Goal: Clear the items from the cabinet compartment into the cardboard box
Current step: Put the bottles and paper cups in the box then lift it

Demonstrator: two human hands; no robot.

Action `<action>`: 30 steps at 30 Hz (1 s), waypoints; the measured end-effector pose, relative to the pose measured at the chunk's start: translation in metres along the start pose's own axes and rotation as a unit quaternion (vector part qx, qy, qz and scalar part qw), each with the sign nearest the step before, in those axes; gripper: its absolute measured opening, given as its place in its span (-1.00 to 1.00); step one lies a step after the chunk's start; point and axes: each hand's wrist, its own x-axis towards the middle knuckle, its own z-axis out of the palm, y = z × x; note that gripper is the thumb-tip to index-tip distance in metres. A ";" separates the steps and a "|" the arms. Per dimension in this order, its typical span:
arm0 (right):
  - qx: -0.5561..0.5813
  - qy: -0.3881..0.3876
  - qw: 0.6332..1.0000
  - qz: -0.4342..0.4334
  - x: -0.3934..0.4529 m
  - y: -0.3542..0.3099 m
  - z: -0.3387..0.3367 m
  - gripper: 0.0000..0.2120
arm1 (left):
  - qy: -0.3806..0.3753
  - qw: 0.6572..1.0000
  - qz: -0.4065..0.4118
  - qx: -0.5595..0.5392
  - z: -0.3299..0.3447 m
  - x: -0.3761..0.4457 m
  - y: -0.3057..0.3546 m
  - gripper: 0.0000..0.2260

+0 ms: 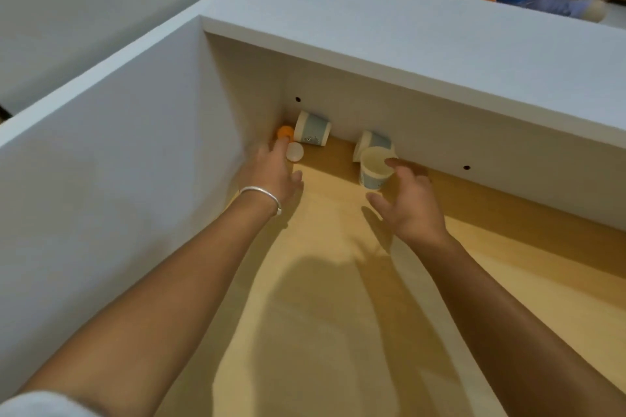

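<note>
Pickup step, nothing gripped yet. Upright paper cup sits just ahead of the right hand, whose fingers are spread and relaxed, fingertips at the rim. Left hand, fingers loosely straight, reaches into the back corner: white ball just beside its fingertips, orange ball just past them. Count: three cups, one upright, two tipped over () beyond the fingers; two balls. Next, I'd guess: close on cup and ball, lift out. Cardboard box not in view.

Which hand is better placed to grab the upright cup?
Probably the right hand: open, its fingertips are at the cup's rim. The left hand reaches for the balls in the far corner.
</note>
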 end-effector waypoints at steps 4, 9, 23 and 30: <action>-0.010 -0.010 1.000 0.018 0.027 0.002 0.017 -0.45 | -0.026 0.999 0.019 0.014 0.018 0.035 0.007 -0.46; -0.033 -0.004 0.999 0.002 0.041 0.006 0.022 -0.64 | -0.042 0.996 0.037 0.064 0.039 0.052 0.014 -0.73; 0.009 0.122 0.991 -0.048 -0.055 0.059 -0.044 -0.86 | 0.002 0.990 0.133 -0.038 0.006 -0.043 0.078 -0.60; 0.050 0.183 0.982 0.002 -0.139 0.119 -0.113 -0.88 | 0.005 0.971 0.232 -0.059 -0.008 -0.117 0.160 -0.59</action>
